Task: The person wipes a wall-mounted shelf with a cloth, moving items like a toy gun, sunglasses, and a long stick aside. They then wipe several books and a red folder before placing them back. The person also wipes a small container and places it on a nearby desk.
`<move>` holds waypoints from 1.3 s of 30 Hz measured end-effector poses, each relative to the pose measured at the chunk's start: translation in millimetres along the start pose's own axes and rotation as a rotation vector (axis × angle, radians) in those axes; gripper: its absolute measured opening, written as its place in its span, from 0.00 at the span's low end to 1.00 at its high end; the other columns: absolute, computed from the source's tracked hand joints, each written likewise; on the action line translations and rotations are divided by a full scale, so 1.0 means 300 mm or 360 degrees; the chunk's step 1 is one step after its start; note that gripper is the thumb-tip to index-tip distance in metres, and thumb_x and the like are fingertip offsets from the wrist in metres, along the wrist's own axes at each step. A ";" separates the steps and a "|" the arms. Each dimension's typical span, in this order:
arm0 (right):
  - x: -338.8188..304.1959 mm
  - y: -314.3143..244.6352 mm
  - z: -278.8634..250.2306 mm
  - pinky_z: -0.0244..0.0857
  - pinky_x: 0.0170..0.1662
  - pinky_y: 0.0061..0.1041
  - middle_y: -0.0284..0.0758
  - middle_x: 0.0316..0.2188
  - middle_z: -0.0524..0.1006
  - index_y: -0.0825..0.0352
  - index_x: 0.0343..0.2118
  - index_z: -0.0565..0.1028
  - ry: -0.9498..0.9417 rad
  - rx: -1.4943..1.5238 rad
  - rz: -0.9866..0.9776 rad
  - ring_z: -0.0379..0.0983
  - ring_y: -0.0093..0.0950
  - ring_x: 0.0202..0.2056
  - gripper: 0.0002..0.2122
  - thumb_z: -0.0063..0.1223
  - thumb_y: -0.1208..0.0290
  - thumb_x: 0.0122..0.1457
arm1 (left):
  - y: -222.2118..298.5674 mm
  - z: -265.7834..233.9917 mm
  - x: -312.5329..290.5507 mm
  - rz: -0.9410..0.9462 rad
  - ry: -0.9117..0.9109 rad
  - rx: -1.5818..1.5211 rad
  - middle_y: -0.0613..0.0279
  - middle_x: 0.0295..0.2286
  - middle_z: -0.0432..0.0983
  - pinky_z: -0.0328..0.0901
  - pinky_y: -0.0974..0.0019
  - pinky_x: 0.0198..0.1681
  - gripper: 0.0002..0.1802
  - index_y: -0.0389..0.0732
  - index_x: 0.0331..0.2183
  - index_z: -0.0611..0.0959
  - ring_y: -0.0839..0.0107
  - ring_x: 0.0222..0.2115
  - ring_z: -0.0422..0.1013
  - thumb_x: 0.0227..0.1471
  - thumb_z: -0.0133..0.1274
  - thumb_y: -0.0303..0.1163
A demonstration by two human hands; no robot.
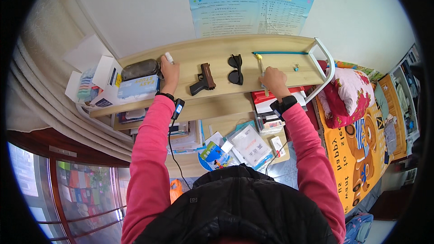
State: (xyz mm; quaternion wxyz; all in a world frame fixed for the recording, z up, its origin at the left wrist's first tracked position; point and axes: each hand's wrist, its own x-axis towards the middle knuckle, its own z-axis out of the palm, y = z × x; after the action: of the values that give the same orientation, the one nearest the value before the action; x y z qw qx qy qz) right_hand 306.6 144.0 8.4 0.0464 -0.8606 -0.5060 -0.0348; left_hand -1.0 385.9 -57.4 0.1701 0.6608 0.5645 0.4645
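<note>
My left hand (169,76) is on the left part of the wooden shelf (181,54), closed around a small white capped tube or bottle (169,57) whose end sticks out above the fingers. Beside it are a dark glasses case (141,68) and a light blue box (139,87). Farther right, my right hand (274,80) has its fingers closed on a slim stick with a yellow end (259,58); its exact kind is unclear. Between the hands lie a brown and black toy pistol (203,80) and black sunglasses (235,69).
A teal rod (280,53) lies along the shelf's back, with a small trinket (296,67) at right. An open white box (106,77) stands far left. A white metal frame (329,63) bounds the right end. Books and papers (250,144) lie on the desk below.
</note>
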 end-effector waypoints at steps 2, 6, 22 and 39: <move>-0.003 0.002 0.001 0.71 0.36 0.36 0.44 0.28 0.80 0.65 0.28 0.79 -0.0015 0.0140 0.0074 0.78 0.40 0.32 0.15 0.58 0.57 0.44 | 0.001 0.007 -0.008 0.0059 0.0009 0.0028 0.43 0.33 0.73 0.63 0.49 0.41 0.21 0.35 0.36 0.68 0.43 0.38 0.68 0.39 0.59 0.26; -0.064 0.028 -0.060 0.70 0.34 0.38 0.45 0.25 0.79 0.67 0.25 0.79 0.0014 0.0314 0.0192 0.77 0.43 0.30 0.15 0.56 0.57 0.45 | 0.002 -0.011 -0.013 -0.0021 -0.0021 0.0026 0.43 0.36 0.72 0.62 0.50 0.44 0.27 0.34 0.42 0.68 0.43 0.39 0.68 0.38 0.60 0.26; -0.477 -0.151 -0.160 0.63 0.32 0.15 0.29 0.27 0.74 0.66 0.40 0.74 0.0563 0.2021 -0.0592 0.69 0.17 0.29 0.08 0.51 0.70 0.60 | 0.539 -0.342 -0.973 -0.0301 -0.1047 -0.1068 0.72 0.19 0.63 0.55 0.74 0.20 0.14 0.37 0.47 0.73 0.82 0.18 0.59 0.60 0.46 0.31; -0.338 -0.099 -0.186 0.67 0.43 0.24 0.38 0.42 0.75 0.68 0.51 0.68 0.0996 0.2856 -0.0167 0.73 0.30 0.40 0.14 0.43 0.75 0.63 | 0.580 -0.394 -1.143 0.0039 -0.0765 -0.0538 0.47 0.21 0.71 0.61 0.60 0.23 0.13 0.37 0.43 0.73 0.51 0.21 0.70 0.57 0.48 0.31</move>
State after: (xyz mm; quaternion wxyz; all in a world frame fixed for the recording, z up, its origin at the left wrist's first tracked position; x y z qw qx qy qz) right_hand 230.7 63.8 54.3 0.8217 -0.4317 -0.3465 0.1357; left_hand 29.5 -12.4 -11.4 0.4011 0.7209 0.4146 0.3840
